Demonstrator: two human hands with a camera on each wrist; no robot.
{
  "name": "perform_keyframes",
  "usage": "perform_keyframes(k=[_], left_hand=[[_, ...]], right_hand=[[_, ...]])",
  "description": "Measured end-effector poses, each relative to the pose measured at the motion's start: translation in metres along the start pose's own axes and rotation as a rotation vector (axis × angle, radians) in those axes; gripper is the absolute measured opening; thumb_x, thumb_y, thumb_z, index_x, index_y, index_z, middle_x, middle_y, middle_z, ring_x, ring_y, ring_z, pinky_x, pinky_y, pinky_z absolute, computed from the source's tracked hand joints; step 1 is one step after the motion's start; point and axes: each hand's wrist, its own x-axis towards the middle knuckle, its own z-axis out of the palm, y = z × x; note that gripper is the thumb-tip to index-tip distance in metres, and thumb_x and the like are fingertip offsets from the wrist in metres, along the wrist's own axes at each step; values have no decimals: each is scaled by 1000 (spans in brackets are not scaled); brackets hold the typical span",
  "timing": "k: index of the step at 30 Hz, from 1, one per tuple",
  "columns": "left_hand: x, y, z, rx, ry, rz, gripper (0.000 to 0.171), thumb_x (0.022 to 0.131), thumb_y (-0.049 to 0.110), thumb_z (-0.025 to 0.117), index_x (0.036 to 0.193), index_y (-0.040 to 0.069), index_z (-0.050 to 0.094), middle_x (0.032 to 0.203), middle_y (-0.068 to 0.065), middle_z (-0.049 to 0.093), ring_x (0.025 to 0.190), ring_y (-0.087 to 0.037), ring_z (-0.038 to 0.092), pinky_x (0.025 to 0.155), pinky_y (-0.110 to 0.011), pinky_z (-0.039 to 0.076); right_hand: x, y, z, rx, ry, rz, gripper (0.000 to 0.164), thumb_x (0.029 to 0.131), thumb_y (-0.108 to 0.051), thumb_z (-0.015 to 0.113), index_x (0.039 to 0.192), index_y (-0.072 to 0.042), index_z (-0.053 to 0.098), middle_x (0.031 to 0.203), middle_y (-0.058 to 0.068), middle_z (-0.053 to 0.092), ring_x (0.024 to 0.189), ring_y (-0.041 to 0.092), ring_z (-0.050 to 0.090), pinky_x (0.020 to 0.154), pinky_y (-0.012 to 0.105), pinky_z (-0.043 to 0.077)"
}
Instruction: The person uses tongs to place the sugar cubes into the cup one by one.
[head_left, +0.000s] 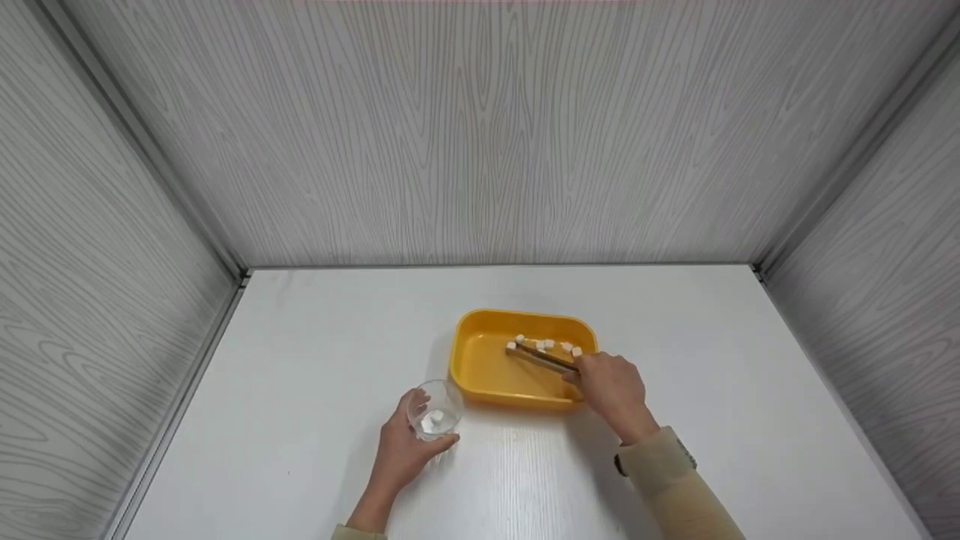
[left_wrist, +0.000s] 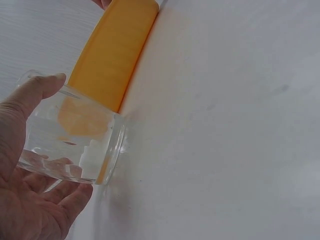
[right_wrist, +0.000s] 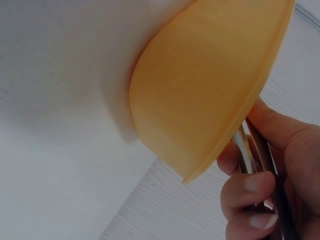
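Observation:
My left hand [head_left: 400, 448] grips a clear glass [head_left: 436, 409], thumb on one side and fingers curled round the other; a white cube [head_left: 438, 415] lies in the bottom of it. My right hand [head_left: 615, 390] holds metal tongs [head_left: 546, 358] over the yellow tray [head_left: 480, 375], with the tips down at a white cube [head_left: 511, 346]. Whether the tips pinch that cube is too small to tell. Several more white cubes [head_left: 550, 343] lie along the tray's far side. In the right wrist view the tray wall [right_wrist: 200, 85] hides the tong tips, while curled fingers [right_wrist: 247, 192] wrap the tongs' arms.
The tray stands on a white table [head_left: 300, 375], just beyond the glass and to its right. Grey wood-grain panels [head_left: 480, 135] rise behind the table and on both sides.

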Motion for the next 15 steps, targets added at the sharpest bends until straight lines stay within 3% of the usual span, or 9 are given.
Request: perform_keyframes(k=[8,15], left_hand=[[-1,-1,0,-9,5,14,96,66,26,92,143,0,40,135,-16,56,126,-34,51,107,-47,41],[0,-1,-1,-2,-1,35,98,66,29,91,143,-3,39,135,-17,56,126,-35,52,108,-48,40]], right_hand=[[-9,-3,-7,62,19,-9,25,86,-35,75,78,-11,69,60,-1,55,48,16,44,44,30,37],[-19,-12,-18,113,73,-72,22,85,-33,77,76,-14,71,59,-4,56,44,13,42,41,29,38]])
